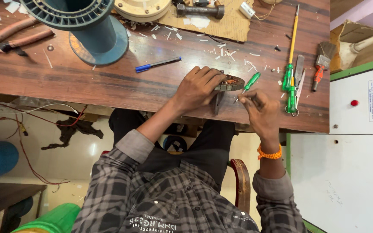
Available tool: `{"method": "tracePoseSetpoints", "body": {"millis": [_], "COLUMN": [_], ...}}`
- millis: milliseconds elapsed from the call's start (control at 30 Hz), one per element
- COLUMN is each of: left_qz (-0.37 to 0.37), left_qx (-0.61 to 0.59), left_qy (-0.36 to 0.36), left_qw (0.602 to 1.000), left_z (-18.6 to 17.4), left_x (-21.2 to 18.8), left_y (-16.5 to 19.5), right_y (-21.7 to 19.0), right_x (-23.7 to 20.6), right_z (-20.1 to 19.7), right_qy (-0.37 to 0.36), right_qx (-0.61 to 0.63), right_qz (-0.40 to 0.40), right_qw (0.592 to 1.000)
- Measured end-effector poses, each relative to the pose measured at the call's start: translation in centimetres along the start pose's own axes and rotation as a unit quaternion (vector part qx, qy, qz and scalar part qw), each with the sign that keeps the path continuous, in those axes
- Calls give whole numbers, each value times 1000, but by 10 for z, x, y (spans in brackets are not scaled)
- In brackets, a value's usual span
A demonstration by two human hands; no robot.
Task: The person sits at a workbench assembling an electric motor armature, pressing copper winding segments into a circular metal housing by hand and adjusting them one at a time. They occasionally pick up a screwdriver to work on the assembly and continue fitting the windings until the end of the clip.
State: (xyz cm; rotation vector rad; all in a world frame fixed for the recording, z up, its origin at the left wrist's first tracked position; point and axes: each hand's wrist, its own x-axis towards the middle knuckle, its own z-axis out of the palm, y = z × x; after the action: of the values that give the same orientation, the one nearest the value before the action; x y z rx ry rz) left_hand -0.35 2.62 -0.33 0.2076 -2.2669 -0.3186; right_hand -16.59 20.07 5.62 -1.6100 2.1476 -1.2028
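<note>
While the wooden workbench spreads wide under a big teal spool, the left hand lies curled over a round stator core near the front edge, pressing it down. Just right of it, the right hand pinches what seems a thin sliver, too small to tell. A green-handled screwdriver lies beside the core, a blue pen further left.

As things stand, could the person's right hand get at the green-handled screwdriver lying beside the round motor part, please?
Probably yes: the right hand is just below the small green-handled screwdriver, with bare tabletop between them. It already pinches a thin tool, which it might have to put down first.
</note>
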Motion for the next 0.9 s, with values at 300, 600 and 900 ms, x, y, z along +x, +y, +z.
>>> {"method": "tracePoseSetpoints", "body": {"millis": [300, 600, 900], "left_qz": [8, 16, -366], "left_qx": [4, 8, -264], "left_qy": [-16, -17, -57], "left_qw": [1000, 1000, 891], "left_z": [-4, -2, 3], "left_x": [-1, -4, 20], "left_y": [-3, -4, -9], "right_y": [-10, 5, 10], "right_x": [49, 101, 119], "right_z": [5, 8, 35], "right_qy": [-36, -43, -86], "right_qx": [-20, -23, -88], "right_qz": [77, 72, 32], "right_qw": [996, 996, 992]}}
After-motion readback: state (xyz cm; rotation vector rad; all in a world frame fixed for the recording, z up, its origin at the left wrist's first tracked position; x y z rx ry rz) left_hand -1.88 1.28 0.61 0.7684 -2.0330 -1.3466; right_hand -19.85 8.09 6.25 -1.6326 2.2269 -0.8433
